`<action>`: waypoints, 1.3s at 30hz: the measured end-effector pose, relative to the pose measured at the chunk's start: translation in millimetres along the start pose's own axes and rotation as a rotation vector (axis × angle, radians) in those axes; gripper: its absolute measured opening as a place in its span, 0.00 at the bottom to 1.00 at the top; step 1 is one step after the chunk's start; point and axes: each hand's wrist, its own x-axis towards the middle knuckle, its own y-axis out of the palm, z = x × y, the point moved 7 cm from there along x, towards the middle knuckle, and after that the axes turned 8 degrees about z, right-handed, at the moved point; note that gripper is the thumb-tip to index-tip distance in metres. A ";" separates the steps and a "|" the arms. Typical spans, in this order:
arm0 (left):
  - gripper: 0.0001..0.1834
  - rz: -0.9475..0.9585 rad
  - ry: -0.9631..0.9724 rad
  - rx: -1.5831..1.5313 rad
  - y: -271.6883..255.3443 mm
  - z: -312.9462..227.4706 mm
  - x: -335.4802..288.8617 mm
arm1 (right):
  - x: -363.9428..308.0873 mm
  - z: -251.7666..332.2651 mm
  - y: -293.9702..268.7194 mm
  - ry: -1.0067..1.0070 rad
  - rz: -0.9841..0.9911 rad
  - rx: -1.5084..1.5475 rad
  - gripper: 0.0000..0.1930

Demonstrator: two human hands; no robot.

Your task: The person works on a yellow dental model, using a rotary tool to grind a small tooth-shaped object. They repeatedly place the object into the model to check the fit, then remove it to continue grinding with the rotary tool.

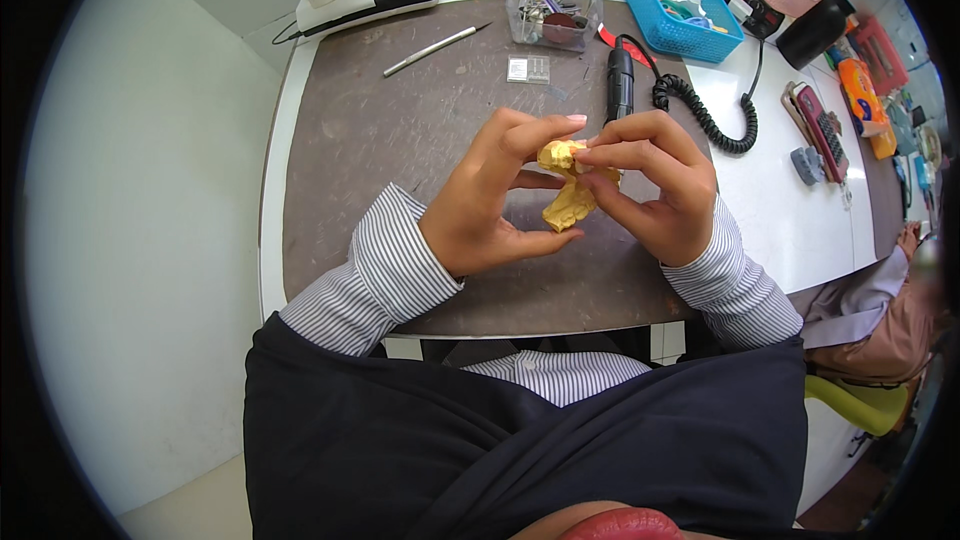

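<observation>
Yellow cast [568, 212]: held between the left grip [480, 198] and the right grip [664, 185], over the brown-topped bench [350, 130], apparently off the surface; rough and lumpy, partly hidden behind fingers.
Left grip: clamped on the cast, curled round from the left, with thumb against the lower end and forefinger arched past the upper end.
Right grip: clamped on the cast from the right, with thumb and fingertips brought together near the upper part; cannot tell about any small piece pinched there.
Step at the cast: looks like close two-handed work, probably steadying with the left and fingering or adjusting the upper part with the right.
Next touch: would call for firm but light support on the left and small fingertip shifts on the right; best done without squeezing thin edges, likely brittle.
Pen-shaped tool [435, 51]: lying on the bench, beyond the left grip, well apart from the cast.
Black handpiece [620, 80]: resting just beyond the right grip, joined to a coiled cord [715, 118]; near, but not held.
Small clear case [528, 69]: lying between pen-shaped tool and handpiece, in front of a clear bin [530, 33].
</observation>
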 end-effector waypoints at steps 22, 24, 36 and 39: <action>0.32 -0.145 0.600 0.210 3.2 -37.1 -11.1 | -15.9 28.5 -7.1 -0.451 -0.111 -0.146 0.16; 0.34 -0.137 0.603 0.219 2.9 -39.1 -10.4 | -16.8 31.9 -6.3 -0.481 -0.120 -0.188 0.16; 0.28 -0.279 0.791 0.392 11.9 -52.2 -16.5 | -25.7 48.6 -8.3 -0.470 -0.302 -0.154 0.09; 0.28 -0.282 0.803 0.377 12.5 -55.3 -16.6 | -27.4 51.8 -7.8 -0.487 -0.352 -0.166 0.08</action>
